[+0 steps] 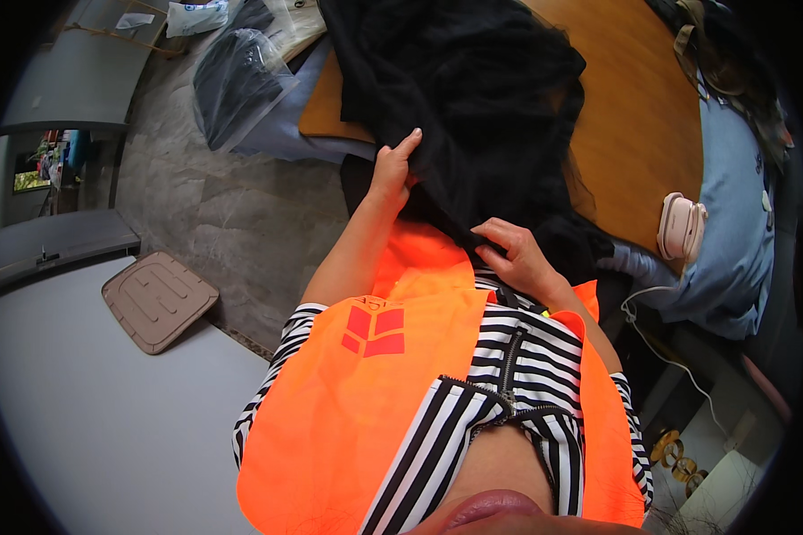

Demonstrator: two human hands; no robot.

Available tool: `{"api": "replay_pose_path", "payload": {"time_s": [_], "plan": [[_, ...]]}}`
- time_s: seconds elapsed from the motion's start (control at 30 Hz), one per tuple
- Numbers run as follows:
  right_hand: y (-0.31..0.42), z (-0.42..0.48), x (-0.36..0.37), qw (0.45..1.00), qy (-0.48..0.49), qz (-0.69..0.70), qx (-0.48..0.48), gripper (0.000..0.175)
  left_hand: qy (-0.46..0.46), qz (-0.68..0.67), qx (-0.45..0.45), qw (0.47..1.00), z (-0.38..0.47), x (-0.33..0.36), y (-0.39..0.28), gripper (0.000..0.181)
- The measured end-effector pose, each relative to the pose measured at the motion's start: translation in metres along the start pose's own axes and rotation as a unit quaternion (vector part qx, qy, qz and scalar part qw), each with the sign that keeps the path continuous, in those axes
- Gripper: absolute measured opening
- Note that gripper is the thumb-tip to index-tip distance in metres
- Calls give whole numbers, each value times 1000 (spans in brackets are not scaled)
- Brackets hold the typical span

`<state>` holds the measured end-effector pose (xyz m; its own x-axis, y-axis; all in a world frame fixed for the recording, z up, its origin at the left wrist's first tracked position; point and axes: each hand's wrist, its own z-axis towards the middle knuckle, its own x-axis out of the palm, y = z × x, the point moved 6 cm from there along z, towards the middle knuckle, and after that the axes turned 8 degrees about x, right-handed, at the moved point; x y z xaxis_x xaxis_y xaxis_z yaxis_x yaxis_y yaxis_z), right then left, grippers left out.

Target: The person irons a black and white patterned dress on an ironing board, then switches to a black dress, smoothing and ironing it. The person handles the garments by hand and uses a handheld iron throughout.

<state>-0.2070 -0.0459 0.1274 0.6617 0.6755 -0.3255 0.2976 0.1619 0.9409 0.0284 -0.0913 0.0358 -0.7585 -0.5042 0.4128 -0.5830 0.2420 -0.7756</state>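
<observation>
A large piece of thin black fabric (468, 120), see-through along its right edge, lies over a brown board and hangs down towards my body. My left hand (393, 170) is at its left side, thumb stretched out on top and the other fingers mostly hidden at the cloth's edge. To the right, my right hand (516, 257) pinches the near edge of the same fabric between thumb and fingers. A slanting fold runs from one hand to the other.
The brown board (636, 120) rests on light-blue cloth (736, 200). A small pink handheld iron or steamer (677, 227) stands at its right edge, its white cord (669, 354) hanging down. Left are a clear plastic bag (241, 87) with dark contents and a brown plastic lid (160, 302).
</observation>
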Motion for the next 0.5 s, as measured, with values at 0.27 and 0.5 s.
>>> {"api": "replay_pose_path", "payload": {"time_s": [0.27, 0.5], "plan": [[12, -12, -9, 995, 45, 77, 38, 20, -12, -183, 60, 981, 37, -36, -16, 32], [20, -29, -34, 980, 40, 182, 75, 17, -20, -200, 118, 972, 55, -58, -41, 27]]}}
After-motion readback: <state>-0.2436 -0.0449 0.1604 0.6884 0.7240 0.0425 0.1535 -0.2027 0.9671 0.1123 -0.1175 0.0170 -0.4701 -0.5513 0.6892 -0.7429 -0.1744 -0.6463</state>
